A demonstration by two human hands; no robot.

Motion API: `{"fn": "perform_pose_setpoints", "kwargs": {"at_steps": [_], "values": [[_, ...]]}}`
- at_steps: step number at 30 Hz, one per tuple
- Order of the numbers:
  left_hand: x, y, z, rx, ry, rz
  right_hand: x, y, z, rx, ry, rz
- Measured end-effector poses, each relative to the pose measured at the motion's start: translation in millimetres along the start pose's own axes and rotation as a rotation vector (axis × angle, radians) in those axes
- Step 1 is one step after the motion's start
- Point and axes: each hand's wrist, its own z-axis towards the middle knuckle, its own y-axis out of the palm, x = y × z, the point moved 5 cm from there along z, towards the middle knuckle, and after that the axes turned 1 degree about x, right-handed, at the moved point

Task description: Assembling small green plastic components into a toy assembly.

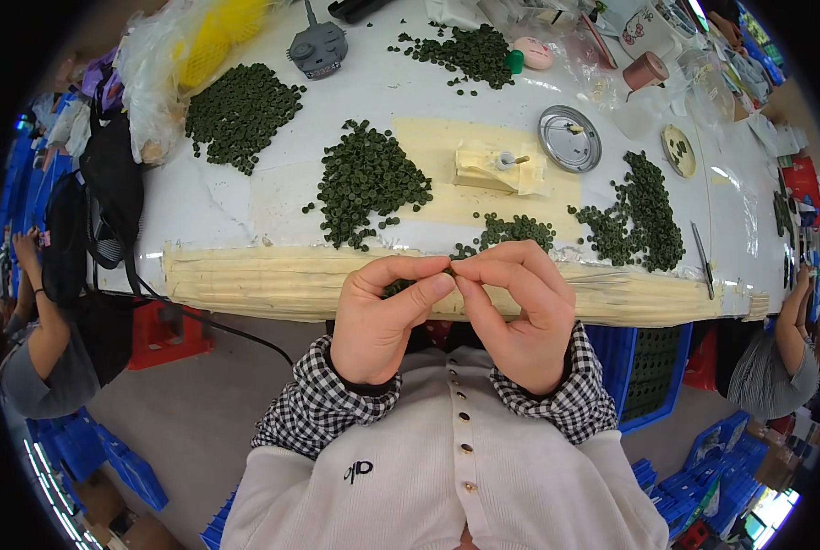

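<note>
1. One long white bench (282,220) carries everything, its near edge (254,286) covered in yellow tape. Anything slipping past that edge could fall to the floor (199,403).
2. Two heaps of dark green pieces matter most: a large heap (369,183) back from the near edge, left of centre, and a small heap (515,229) close against it. A careless knuckle could scatter the small heap.
3. Both hands meet above the middle of the near edge. The left hand (378,312) and right hand (524,307) each pinch with thumb and forefinger, fingertips together.
4. Tweezers (702,261) lie toward the near edge's right end; a swinging forearm could knock them off.
5. A small dark green piece (449,271) sits between the fingertips, probably just one, though fingers mostly hide it. Uneven pressure could make it spring away.
</note>
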Motion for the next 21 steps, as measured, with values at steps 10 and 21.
{"fn": "perform_pose_setpoints", "kwargs": {"at_steps": [10,21], "values": [[-3,0,0,-0.201,-0.143,-0.075,17,-4,-2,-0.14,0.167,0.303],[11,5,-2,-0.198,-0.075,0.303,-3,-13,5,-0.149,-0.098,-0.024]]}}
